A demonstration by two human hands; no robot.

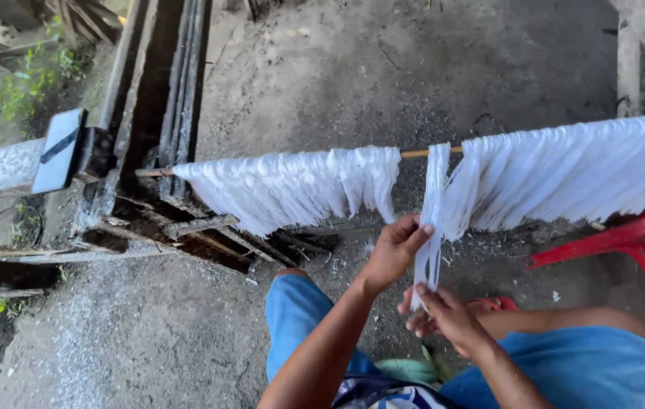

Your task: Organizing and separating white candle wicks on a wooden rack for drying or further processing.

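Seated, knees apart in blue shorts (pixel 299 310), facing a thin wooden rod (pixel 422 153) strung level across the view and hung with white fibre. Left hand (pixel 396 246) raised, fingers and thumb pinched shut on one narrow white strand (pixel 436 197) separated from the rest and draped over the rod in the gap between the two larger masses. Right hand (pixel 447 314) lower, just beneath the left, fingers curled and closed around the same strand near its loose bottom end, so both hands clamped on one hank, one above the other, close but not touching. Left bundle of white fibre (pixel 292 185) spread along the rod from near the dark wooden frame (pixel 148 113) to the gap; right bundle of white fibre (pixel 580 170) fanned wider, running up toward the right edge. Red plastic chair (pixel 640 242) at far right, partly under the right bundle. Red sandal (pixel 493 304) just behind the right hand, on the grey concrete floor (pixel 337 68). Flat phone-like device (pixel 59 150) strapped upright at the left, beside the frame's timbers. Green weeds (pixel 31 79) in the upper left corner. Green item (pixel 413 369) between the knees, kind unclear.
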